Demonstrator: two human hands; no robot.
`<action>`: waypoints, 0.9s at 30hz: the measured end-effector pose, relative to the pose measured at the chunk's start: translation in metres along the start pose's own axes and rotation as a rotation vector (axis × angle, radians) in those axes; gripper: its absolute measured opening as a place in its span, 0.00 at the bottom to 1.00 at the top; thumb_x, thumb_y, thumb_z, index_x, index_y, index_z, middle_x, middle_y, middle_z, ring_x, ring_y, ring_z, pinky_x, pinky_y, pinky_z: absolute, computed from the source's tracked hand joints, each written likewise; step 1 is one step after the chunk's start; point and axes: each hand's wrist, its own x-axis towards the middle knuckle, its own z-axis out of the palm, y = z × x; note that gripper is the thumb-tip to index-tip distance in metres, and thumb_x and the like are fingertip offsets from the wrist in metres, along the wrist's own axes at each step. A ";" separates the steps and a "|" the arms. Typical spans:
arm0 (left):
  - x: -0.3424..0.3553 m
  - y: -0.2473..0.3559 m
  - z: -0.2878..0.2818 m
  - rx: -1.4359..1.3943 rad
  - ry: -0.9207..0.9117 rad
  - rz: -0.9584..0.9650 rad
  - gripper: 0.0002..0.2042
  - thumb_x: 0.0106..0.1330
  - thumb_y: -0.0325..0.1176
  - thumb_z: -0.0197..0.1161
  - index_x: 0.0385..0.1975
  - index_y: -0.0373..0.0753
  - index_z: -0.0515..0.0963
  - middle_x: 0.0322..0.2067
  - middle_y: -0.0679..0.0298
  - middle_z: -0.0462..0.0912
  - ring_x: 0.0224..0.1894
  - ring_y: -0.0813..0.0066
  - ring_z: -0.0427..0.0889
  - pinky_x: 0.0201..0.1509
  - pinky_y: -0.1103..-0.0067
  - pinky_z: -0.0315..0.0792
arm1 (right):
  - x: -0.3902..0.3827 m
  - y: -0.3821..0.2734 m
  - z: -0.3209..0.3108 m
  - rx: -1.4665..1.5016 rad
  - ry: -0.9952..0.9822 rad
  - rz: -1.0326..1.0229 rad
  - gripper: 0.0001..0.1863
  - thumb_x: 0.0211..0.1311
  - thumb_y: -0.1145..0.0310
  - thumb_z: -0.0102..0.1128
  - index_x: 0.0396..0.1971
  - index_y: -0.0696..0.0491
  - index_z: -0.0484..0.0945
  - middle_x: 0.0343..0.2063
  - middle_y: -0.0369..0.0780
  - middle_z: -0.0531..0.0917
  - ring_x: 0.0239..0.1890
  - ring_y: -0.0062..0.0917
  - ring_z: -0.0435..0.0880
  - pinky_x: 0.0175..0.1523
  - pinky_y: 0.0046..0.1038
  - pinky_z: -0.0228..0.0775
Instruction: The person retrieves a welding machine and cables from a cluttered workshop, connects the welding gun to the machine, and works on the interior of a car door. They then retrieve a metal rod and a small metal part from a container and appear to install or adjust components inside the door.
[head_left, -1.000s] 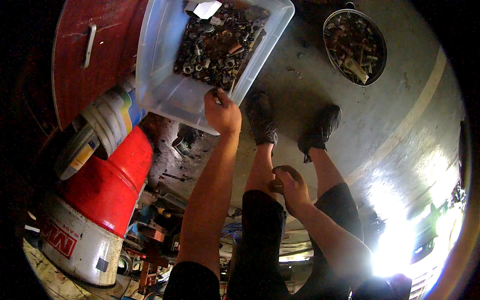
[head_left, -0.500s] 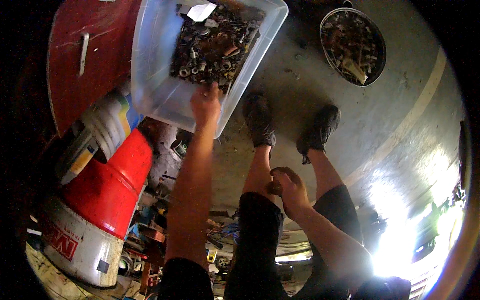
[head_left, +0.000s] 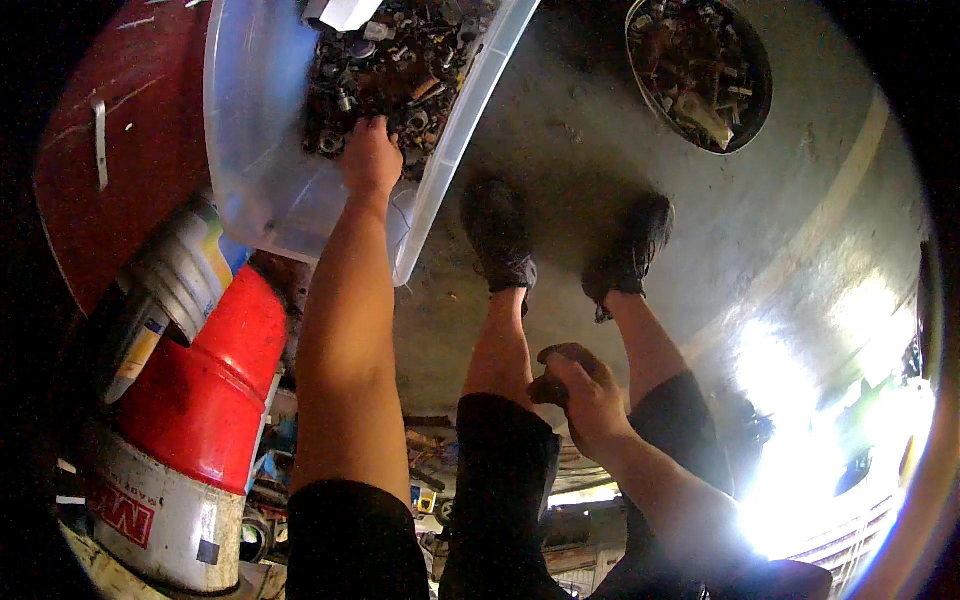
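My left hand reaches down into a clear plastic bin, at the near edge of a heap of small metal hardware. Its fingers are bent together against loose nuts and fittings; what they pinch, if anything, is hidden. In the heap lie a copper-coloured cylindrical piece and a white scrap. My right hand hangs over my lower legs, apart from the bin. Dark and grimy, its fingers curl in closed, and I cannot make out what is inside them.
A round pan full of small metal bits stands on the concrete floor at the far right. Left of me are a dark red panel, a silver can and a red-and-white drum. My shoes are beside the bin.
The view has shifted, so bin and pan sit further left and higher. My left hand has reached deeper, from the heap's edge onto the hardware. My right hand has barely moved.
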 end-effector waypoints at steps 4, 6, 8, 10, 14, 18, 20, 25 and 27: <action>0.003 0.005 -0.006 0.000 -0.013 -0.023 0.12 0.58 0.37 0.61 0.40 0.41 0.76 0.41 0.56 0.77 0.43 0.53 0.78 0.40 0.63 0.75 | -0.003 0.001 0.000 0.026 0.003 0.013 0.16 0.60 0.65 0.53 0.43 0.61 0.72 0.30 0.41 0.74 0.32 0.32 0.81 0.42 0.31 0.73; 0.004 -0.007 -0.003 -0.133 -0.023 -0.084 0.12 0.59 0.38 0.61 0.39 0.40 0.76 0.37 0.56 0.78 0.41 0.55 0.79 0.38 0.65 0.75 | -0.004 -0.002 0.002 0.014 -0.013 0.017 0.16 0.60 0.65 0.53 0.43 0.61 0.72 0.30 0.41 0.74 0.33 0.33 0.81 0.42 0.31 0.72; 0.001 -0.019 -0.001 -0.383 -0.051 -0.181 0.12 0.60 0.38 0.61 0.39 0.39 0.77 0.34 0.57 0.79 0.38 0.59 0.79 0.36 0.68 0.74 | 0.000 0.002 -0.002 -0.041 -0.033 -0.033 0.17 0.59 0.64 0.52 0.43 0.61 0.72 0.31 0.42 0.75 0.33 0.33 0.81 0.42 0.32 0.72; -0.005 -0.022 -0.016 -0.750 -0.105 -0.293 0.11 0.61 0.37 0.60 0.38 0.38 0.77 0.30 0.59 0.80 0.34 0.64 0.79 0.35 0.71 0.74 | 0.000 0.004 -0.001 -0.036 -0.044 -0.057 0.17 0.59 0.64 0.52 0.43 0.61 0.71 0.32 0.42 0.75 0.33 0.33 0.81 0.43 0.32 0.72; -0.036 -0.016 -0.071 -1.541 -0.271 -0.504 0.08 0.64 0.34 0.58 0.39 0.38 0.77 0.29 0.64 0.78 0.28 0.72 0.75 0.33 0.73 0.71 | -0.001 0.010 0.001 -0.109 -0.082 -0.162 0.17 0.60 0.64 0.52 0.43 0.61 0.71 0.34 0.43 0.76 0.34 0.32 0.81 0.42 0.31 0.71; -0.074 0.002 -0.142 -1.841 -0.355 -0.352 0.09 0.63 0.34 0.58 0.40 0.40 0.75 0.30 0.66 0.75 0.30 0.75 0.72 0.36 0.75 0.68 | 0.004 0.021 -0.006 -0.252 -0.114 -0.336 0.17 0.61 0.64 0.51 0.44 0.60 0.71 0.34 0.42 0.77 0.34 0.29 0.80 0.42 0.28 0.70; -0.096 0.016 -0.179 -1.940 -0.393 -0.298 0.09 0.63 0.35 0.58 0.40 0.39 0.74 0.30 0.66 0.75 0.32 0.74 0.72 0.38 0.74 0.67 | -0.011 0.009 0.000 -0.167 -0.115 -0.315 0.16 0.62 0.65 0.51 0.44 0.60 0.71 0.34 0.41 0.77 0.34 0.27 0.80 0.42 0.27 0.70; -0.138 0.083 -0.285 -1.880 -0.465 -0.081 0.09 0.63 0.36 0.58 0.37 0.39 0.73 0.31 0.65 0.74 0.34 0.72 0.71 0.39 0.71 0.66 | -0.065 -0.011 -0.015 -0.193 -0.139 -0.470 0.16 0.63 0.67 0.53 0.47 0.59 0.70 0.35 0.40 0.78 0.38 0.24 0.79 0.45 0.26 0.70; -0.163 0.116 -0.322 -1.872 -0.453 -0.074 0.07 0.64 0.32 0.56 0.37 0.37 0.72 0.31 0.62 0.75 0.33 0.72 0.72 0.39 0.73 0.67 | -0.114 -0.035 -0.016 -0.188 -0.225 -0.615 0.17 0.63 0.67 0.55 0.49 0.57 0.69 0.37 0.38 0.79 0.39 0.21 0.78 0.47 0.24 0.69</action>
